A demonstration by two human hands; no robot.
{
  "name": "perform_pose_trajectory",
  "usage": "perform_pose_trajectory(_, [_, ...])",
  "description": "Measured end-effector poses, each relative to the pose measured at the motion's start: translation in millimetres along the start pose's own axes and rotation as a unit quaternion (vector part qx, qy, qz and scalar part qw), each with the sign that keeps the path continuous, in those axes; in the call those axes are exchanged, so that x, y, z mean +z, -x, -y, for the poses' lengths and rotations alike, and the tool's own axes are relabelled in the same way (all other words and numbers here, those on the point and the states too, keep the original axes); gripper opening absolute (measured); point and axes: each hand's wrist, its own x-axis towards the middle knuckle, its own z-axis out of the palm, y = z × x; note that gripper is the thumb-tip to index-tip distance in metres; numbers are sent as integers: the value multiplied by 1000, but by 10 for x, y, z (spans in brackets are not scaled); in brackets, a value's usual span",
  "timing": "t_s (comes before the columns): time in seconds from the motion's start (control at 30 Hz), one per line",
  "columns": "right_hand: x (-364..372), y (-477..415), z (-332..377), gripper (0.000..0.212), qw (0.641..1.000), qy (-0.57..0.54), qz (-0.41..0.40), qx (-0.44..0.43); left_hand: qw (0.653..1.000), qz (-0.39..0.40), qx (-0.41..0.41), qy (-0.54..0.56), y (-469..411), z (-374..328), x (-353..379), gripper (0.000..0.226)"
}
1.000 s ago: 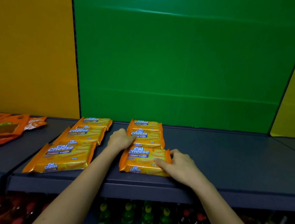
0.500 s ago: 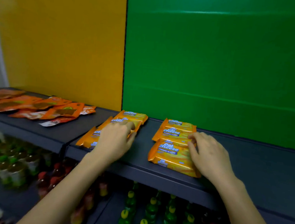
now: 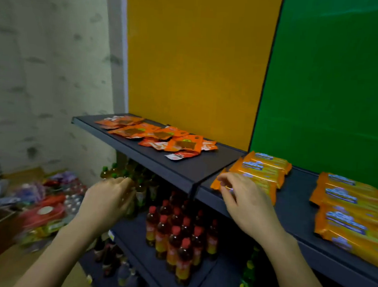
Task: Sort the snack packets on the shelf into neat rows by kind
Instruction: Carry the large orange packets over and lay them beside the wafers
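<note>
Wafer packets (image 3: 263,169) (two rows), right hand (image 3: 245,204) alongside

One head-worn camera, close to the shelf (image 3: 297,197), looks forward and down; the shelf runs from ten o'clock to four o'clock.

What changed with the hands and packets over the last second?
The left hand came off the left wafer row and now hangs in front of the shelf, holding nothing. The right hand left the right wafer row and crossed to the left one's near end; grip unclear. Both rows and the orange pouches stayed put.
</note>
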Motion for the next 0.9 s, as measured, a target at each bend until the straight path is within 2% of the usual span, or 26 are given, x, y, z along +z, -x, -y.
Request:
perform_pose_trajectory(0.13, [412, -308, 438, 30, 999, -7, 32, -11, 1000, -2, -18, -7, 118, 636, 105, 40])
perform_pose_trajectory(0.27, [811, -652, 873, 29, 999, -13, 45, 4, 1000, -4, -9, -22, 57, 1249, 192, 16])
perform_pose_trajectory(0.5, [1304, -1258, 1440, 30, 997, -21, 57, 40, 1000, 8, -16, 16, -276, 2069, 347, 23])
perform_pose_trajectory(0.63, [1466, -1559, 1510, 28, 997, -11, 47, 60, 999, -4, -9, 53, -524, 2340, 464, 29])
perform_pose_trajectory(0.9, [1700, -2184, 1212, 23, 991, 3, 16, 133, 995, 11, 27, 94, -1186, 2487, 863, 27])
